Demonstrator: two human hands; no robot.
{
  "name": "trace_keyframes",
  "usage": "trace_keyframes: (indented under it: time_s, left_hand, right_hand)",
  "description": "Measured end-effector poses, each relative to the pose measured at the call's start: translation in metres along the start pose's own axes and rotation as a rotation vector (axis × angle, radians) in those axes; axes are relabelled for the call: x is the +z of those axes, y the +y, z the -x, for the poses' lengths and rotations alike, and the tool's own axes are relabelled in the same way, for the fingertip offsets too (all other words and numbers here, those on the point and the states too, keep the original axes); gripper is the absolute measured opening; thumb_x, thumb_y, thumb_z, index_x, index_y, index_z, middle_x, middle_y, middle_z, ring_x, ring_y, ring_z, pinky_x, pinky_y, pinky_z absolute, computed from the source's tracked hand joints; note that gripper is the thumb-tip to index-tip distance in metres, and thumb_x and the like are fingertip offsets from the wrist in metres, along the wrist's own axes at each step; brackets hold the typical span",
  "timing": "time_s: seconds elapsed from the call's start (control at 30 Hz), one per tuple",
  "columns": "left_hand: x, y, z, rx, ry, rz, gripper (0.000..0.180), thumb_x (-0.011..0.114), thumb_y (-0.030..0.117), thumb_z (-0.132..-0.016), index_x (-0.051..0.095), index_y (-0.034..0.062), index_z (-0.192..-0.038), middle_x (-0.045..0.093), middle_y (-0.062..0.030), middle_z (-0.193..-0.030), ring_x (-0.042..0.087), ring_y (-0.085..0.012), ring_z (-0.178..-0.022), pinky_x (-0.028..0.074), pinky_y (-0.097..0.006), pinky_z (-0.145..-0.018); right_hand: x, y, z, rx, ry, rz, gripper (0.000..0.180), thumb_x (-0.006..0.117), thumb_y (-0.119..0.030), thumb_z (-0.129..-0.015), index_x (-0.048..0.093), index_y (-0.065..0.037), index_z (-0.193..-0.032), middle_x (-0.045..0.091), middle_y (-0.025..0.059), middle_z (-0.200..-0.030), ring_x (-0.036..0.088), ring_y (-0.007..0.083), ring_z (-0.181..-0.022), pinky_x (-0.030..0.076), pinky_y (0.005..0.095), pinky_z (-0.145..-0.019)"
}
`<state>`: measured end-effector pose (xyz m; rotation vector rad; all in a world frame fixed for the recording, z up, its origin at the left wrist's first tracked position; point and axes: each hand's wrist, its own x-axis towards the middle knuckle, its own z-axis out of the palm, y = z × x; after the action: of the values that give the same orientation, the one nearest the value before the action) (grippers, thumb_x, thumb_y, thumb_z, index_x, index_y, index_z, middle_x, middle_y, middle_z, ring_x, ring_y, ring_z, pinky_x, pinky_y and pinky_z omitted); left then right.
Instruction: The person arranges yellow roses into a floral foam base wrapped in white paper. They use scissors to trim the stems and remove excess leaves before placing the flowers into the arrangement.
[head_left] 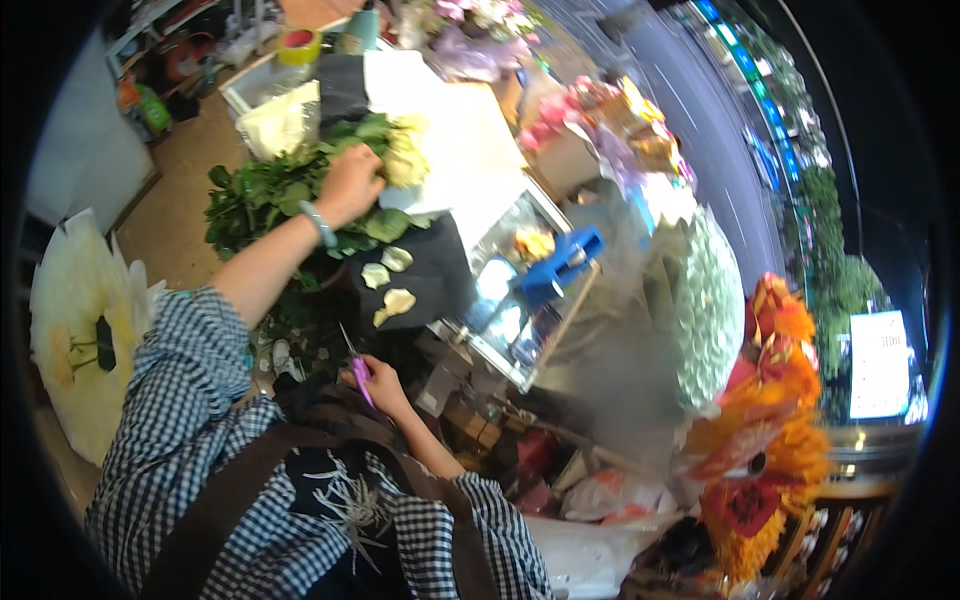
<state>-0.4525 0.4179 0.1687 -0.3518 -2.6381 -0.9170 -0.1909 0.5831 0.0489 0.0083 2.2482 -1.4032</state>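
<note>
My left hand, with a pale band at the wrist, reaches out over a leafy green bunch on the worktable. Its fingers are curled closed on a pale yellow rose, just below the bloom; the exact grip on the stem is hidden. Lower down and nearer my body, my right hand is closed on purple-handled scissors, their blades pointing up and away. Between the hands, several loose cream petals lie on a black sheet.
White paper covers the far table. A roll of tape stands at the back. To the right are a blue tool, wrapped pink flowers, a pale green bouquet and orange flowers. A pale yellow bouquet stands left.
</note>
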Motion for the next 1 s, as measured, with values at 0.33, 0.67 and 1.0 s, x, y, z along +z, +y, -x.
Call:
trace_keyframes:
  time_s: [0.33,0.67,1.0]
  left_hand:
    - [-0.075,0.052,0.063,0.151,0.065,0.133,0.022,0.064,0.011,-0.08,0.062,-0.0011,-0.098,0.063,-0.016,-0.097,0.056,-0.0341,-0.094,0.041,-0.04,-0.087]
    - [-0.099,0.085,0.112,0.216,0.028,0.317,0.014,0.06,0.003,-0.079,0.057,-0.0034,-0.092,0.055,-0.0166,-0.088,0.053,-0.0351,-0.084,0.043,-0.037,-0.076]
    - [-0.078,0.064,0.138,-0.072,-0.099,0.844,0.028,0.059,0.017,-0.093,0.06,-0.0023,-0.112,0.065,-0.0044,-0.102,0.057,-0.0112,-0.094,0.044,-0.027,-0.086]
  right_hand:
    - [-0.069,-0.133,-0.027,-0.397,0.279,-0.883,0.063,0.071,-0.006,-0.08,0.037,-0.006,-0.133,0.056,0.0061,-0.101,0.058,0.0123,-0.081,0.051,0.0248,-0.067]
    - [-0.086,-0.195,-0.011,-0.674,0.279,-0.898,0.062,0.067,0.003,-0.081,0.035,-0.001,-0.135,0.05,0.0099,-0.125,0.052,0.019,-0.114,0.042,0.0329,-0.097]
    - [-0.081,-0.182,-0.019,-0.613,0.201,-0.886,0.064,0.072,0.002,-0.078,0.038,-0.001,-0.133,0.054,0.0077,-0.116,0.055,0.0187,-0.11,0.046,0.0313,-0.093]
